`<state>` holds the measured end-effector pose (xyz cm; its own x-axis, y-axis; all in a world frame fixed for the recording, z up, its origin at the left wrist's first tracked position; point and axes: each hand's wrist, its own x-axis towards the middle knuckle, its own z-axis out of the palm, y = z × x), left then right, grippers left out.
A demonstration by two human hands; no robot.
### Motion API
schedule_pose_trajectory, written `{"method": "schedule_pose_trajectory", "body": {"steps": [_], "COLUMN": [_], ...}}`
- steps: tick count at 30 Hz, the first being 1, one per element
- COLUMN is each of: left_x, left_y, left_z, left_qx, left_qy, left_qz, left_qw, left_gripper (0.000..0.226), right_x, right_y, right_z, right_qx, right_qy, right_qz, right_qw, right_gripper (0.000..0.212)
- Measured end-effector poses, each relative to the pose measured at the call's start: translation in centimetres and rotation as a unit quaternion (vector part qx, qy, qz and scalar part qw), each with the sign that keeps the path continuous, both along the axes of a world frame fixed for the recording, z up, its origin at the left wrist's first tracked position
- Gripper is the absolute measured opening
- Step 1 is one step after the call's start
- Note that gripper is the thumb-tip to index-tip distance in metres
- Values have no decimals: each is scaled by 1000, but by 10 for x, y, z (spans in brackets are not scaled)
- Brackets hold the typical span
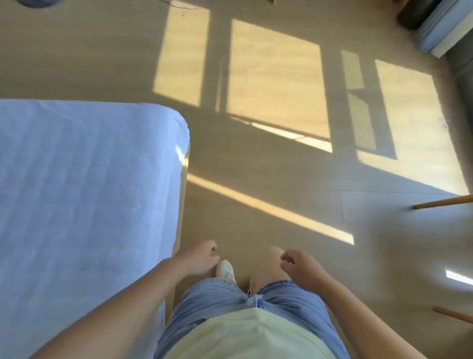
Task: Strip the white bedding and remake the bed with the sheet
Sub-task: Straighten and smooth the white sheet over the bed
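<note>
**Both hands empty, sheet lies flat on bed at your L**

Nearest you, seen from above: pale green top [245,333] and denim shorts [217,299]. Your 2 bare forearms reach fwd and down past the shorts.

Your left hand [201,258] hangs just off the bed's side edge, fingers loosely curled in, holding nothing. Your right hand [300,267] hangs beside your bare right knee, approx level w/ the left. Its fingers are also loosely curled, thumb near the index tip, nothing in it. The 2 hands are apart and neither touches the bedding. Between them, lower down, 1 white shoe [225,269] stands on the floor [256,166].

To your L, the white sheet [84,192] covers the mattress top, spread flat w/ faint lengthwise stripes and a few soft creases. It wraps round the far rounded corner, where a small fold catches the sun. A pale wood frame edge [182,194] runs along the bed's side under the sheet, right next to your left forearm.

At the R edge, 2 wooden rods [442,202] poke into view; the area around them is blurred, so can't tell what they belong to.

Farther out, the light wood-look floor carries bright window-shaped sun patches crossed by darker shadow bars.

Top R corner: a dark item beside a white padded item [435,30], both cropped, can't ID. Top L edge: a dark grey rounded shape [38,2], mostly cut off.
</note>
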<state>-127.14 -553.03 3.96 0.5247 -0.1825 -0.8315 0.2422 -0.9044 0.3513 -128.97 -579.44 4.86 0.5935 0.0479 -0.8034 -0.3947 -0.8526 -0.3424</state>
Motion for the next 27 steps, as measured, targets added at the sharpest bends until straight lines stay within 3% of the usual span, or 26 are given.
{"method": "schedule_pose_trajectory", "body": {"steps": [5,9,14,21,27], "left_x": [154,263,383,536,692], "left_y": [-5,-10,-4,62,206], "left_z": [-19,-28,-16,-28,-24], "left_qx": [14,31,14,-26,-1], "left_qy": [11,17,44,-8,-50], "left_qz": [23,145,215,360,446], "left_qw": [1000,989,975,933,893], "left_gripper": [42,38,36,34,33], "right_x": [151,296,468,683,854], "right_y": [-18,-34,-26,82,228], "right_z": [-21,-31,-11,-20,-18], "right_qx": [10,10,-30,-14,1], "right_qy": [-5,3,5,2,-4], "right_qz": [-34,28,146,245,295], "right_qw": [999,1000,989,969,956], "right_gripper": [29,23,27,28,27]}}
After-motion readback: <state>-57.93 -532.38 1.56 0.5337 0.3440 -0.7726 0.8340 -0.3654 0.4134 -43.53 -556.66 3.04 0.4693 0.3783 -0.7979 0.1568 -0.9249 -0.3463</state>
